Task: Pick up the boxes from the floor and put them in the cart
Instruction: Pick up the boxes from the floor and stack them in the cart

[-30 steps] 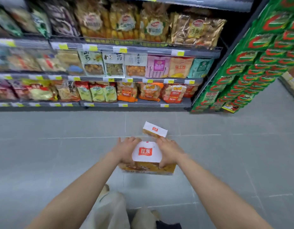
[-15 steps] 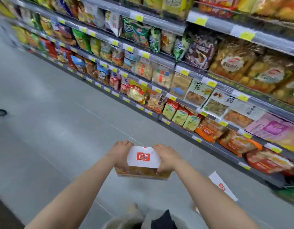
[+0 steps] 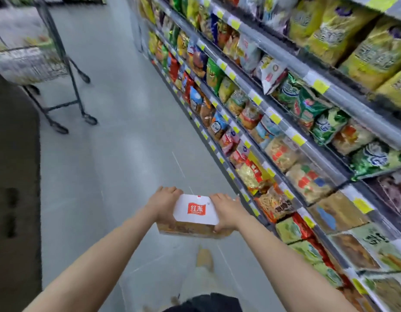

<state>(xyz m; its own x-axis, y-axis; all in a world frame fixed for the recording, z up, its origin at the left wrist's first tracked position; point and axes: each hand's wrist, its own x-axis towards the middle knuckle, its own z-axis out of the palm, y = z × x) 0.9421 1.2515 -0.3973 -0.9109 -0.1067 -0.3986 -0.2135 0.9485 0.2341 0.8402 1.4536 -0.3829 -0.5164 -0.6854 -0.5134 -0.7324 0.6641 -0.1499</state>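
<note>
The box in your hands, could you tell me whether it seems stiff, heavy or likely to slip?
The box probably stays stiff: its edges look straight between the left hand and right hand. Likely light, carried well out in front. Its smooth white top may be slippery.

Your view is evenly bright under overhead store light. Motion blur smears the cart (image 3: 30, 64) and shelves (image 3: 285, 122); wide-angle distortion bends the edges.

Both forearms are bare with no sleeves showing, and dark clothing (image 3: 204, 302) shows at the bottom edge.
</note>
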